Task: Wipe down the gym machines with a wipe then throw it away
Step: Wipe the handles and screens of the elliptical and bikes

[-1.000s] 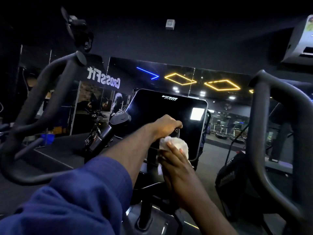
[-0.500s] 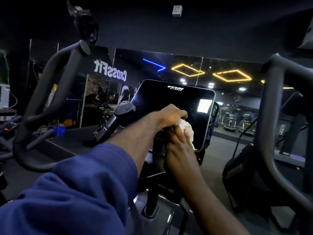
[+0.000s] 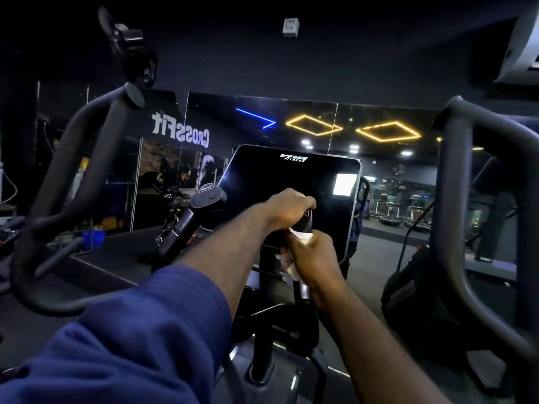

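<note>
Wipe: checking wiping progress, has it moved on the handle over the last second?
Yes. The wipe slid down the handle: against the console screen it sits lower, and bare handle now shows between the right hand holding it and the left hand.

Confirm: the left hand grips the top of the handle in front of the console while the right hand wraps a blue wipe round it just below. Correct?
No: the head view shows the wipe is white, not blue. Otherwise yes: left hand grips the handle top before the console, right hand wraps the wipe just below.
</note>
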Tool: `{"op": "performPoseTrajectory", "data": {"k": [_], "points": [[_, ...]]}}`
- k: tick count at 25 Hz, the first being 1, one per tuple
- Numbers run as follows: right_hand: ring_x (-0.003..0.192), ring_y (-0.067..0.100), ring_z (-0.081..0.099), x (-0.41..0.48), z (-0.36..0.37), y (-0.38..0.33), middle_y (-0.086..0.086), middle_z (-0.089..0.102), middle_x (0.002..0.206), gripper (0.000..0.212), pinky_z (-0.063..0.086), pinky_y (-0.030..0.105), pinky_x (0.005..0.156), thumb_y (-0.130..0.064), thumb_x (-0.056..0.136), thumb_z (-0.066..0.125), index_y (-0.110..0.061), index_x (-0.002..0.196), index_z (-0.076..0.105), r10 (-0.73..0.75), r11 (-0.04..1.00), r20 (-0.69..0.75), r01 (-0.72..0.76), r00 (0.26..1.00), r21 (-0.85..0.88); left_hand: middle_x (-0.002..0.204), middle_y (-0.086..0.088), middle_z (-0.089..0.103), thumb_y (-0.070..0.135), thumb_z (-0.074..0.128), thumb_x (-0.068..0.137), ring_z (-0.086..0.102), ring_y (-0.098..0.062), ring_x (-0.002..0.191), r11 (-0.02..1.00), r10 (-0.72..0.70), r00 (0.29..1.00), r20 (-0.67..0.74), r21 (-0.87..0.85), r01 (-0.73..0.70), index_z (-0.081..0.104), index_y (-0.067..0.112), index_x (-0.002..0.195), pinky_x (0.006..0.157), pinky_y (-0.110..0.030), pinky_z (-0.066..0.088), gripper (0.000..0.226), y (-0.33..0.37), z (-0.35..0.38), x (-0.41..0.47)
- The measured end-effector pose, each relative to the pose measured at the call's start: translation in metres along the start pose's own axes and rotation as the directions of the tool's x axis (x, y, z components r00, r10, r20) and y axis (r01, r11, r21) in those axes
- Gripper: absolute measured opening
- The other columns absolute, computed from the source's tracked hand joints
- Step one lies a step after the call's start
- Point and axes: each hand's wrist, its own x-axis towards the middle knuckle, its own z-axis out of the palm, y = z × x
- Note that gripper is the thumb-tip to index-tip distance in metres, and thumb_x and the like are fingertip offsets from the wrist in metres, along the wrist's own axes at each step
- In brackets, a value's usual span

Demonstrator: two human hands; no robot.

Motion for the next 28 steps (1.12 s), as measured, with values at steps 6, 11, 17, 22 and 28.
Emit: {"op": "performPoseTrajectory", "data": {"k": [6,11,17,22,28], "points": [[0.055,0.021,0.071,-0.009,-0.007,0.01,0.014,0.075,0.075,0.035,0.058,0.029,0.049,-0.035,0.092,0.074,-0.009,0.109,0.058,0.046,0.985,0.049,-0.038,0.998,-0.167,0.092,-0.002,0.072,0.05,0.055,0.085,0.067,-0.028,0.099,0.997,0.021,1.0,-0.014,0.073,-0.02,0.07,0.025,0.07,0.094,-0.042,0.052,0.033,-0.002,0.002,0.004],[0.05,0.027,0.068,0.018,-0.007,-0.013,0.016,0.071,0.064,0.023,0.059,0.04,0.051,-0.023,0.087,0.073,0.001,0.085,0.072,0.005,0.986,0.079,0.008,0.997,-0.168,0.109,-0.007,0.067,0.039,0.054,0.101,0.062,-0.024,0.104,0.992,0.022,1.0,-0.022,0.125,-0.019,0.066,0.018,0.086,0.097,-0.04,0.049,0.029,0.003,0.003,-0.001],[0.053,0.027,0.066,-0.067,-0.001,0.085,0.008,0.068,0.061,0.047,0.059,0.045,0.057,-0.056,0.082,0.075,-0.011,0.079,0.064,0.073,0.992,-0.036,-0.076,0.997,-0.103,0.088,0.002,0.066,0.041,0.062,0.096,0.062,-0.017,0.084,0.999,-0.019,0.962,-0.274,-0.035,0.01,0.068,0.017,0.094,0.067,-0.031,0.044,0.025,-0.002,0.023,-0.016],[0.053,0.024,0.066,-0.07,0.003,0.119,0.003,0.066,0.057,0.055,0.058,0.047,0.055,-0.075,0.069,0.074,-0.02,0.071,0.066,-0.011,0.995,-0.147,-0.004,0.989,-0.099,0.1,-0.004,0.068,0.048,0.072,0.082,0.069,-0.028,0.084,0.972,-0.13,0.811,-0.571,-0.234,-0.009,0.049,0.026,0.107,0.079,-0.046,0.06,0.041,-0.006,0.067,-0.035],[0.067,0.022,0.064,-0.06,-0.012,0.166,0.002,0.065,0.072,0.038,0.052,0.045,0.062,-0.045,0.088,0.073,-0.011,0.076,0.066,-0.347,0.912,-0.037,0.328,0.937,-0.247,0.068,-0.022,0.065,0.011,0.07,0.085,0.059,-0.03,0.041,0.816,-0.273,0.847,-0.456,-0.577,-0.048,0.038,0.015,0.114,0.043,-0.037,0.051,0.043,-0.019,0.09,-0.045]]}}
